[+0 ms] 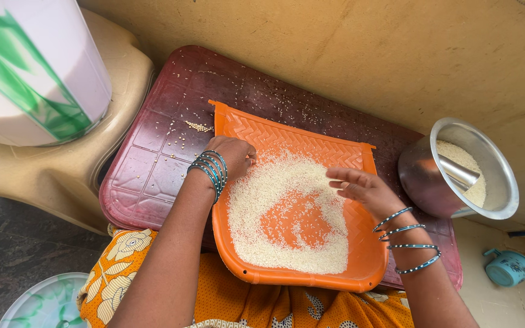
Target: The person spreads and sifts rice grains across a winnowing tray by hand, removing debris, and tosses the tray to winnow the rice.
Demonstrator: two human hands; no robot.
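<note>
Rice (287,209) heaped on orange tray (360,267) between hands; left hand (235,155) pinching grains, right hand (366,189) spread.

Left fingertips (249,159) buried in rice (287,212)

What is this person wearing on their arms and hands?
Both forearms are bare, with no sleeves or gloves. The left hand has a tight stack of teal bangles at the wrist. The right hand has four thin teal, silver-speckled bangles spaced apart. No rings are visible.
</note>
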